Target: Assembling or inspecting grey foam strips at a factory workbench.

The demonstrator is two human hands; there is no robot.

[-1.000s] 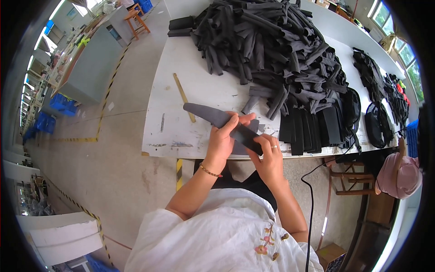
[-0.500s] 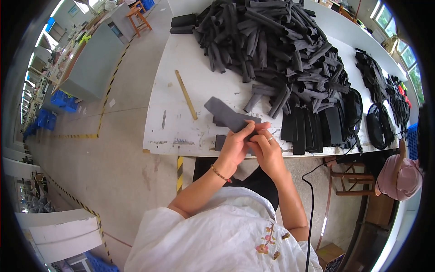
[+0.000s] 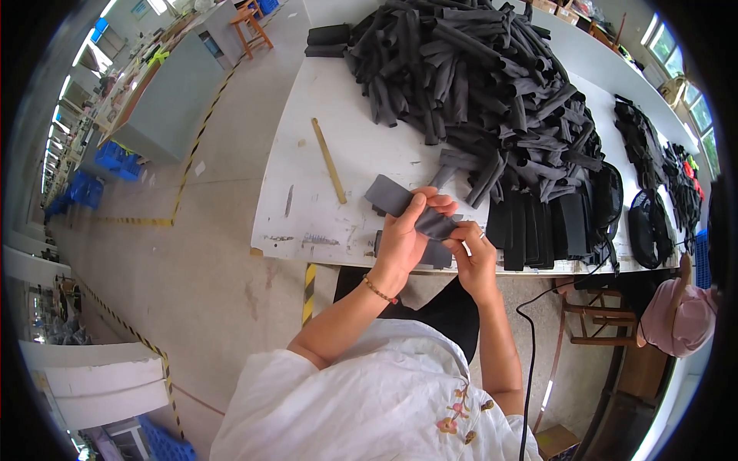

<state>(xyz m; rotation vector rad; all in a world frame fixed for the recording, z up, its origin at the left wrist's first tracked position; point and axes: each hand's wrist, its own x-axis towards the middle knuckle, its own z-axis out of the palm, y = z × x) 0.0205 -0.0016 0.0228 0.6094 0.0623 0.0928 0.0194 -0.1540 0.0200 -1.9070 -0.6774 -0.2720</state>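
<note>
A dark grey fabric strip (image 3: 388, 197) stretches between my hands above the table's near edge. My left hand (image 3: 406, 237) is closed round its middle, thumb on top. At the strip's right end, my right hand (image 3: 474, 257) pinches the edge between thumb and fingers; a ring shows on one finger. Beneath my hands lie more flat dark pieces (image 3: 438, 256), partly hidden by them. Beyond, a large heap of dark grey fabric tubes (image 3: 461, 84) covers the back of the table. Black flat panels (image 3: 530, 230) stand in an overlapping row to the right of my right hand.
A thin yellowish wooden stick (image 3: 329, 161) lies on the white table (image 3: 307, 200), left of my hands. Black pouch-like items (image 3: 649, 219) sit at the right. A black cable (image 3: 526, 338) hangs past my right arm. A wooden stool (image 3: 596, 315) stands at right.
My right hand has moved right and down, away from my left, and the strip's right part now shows spread between them. My left hand's fingers have shifted along the strip.
</note>
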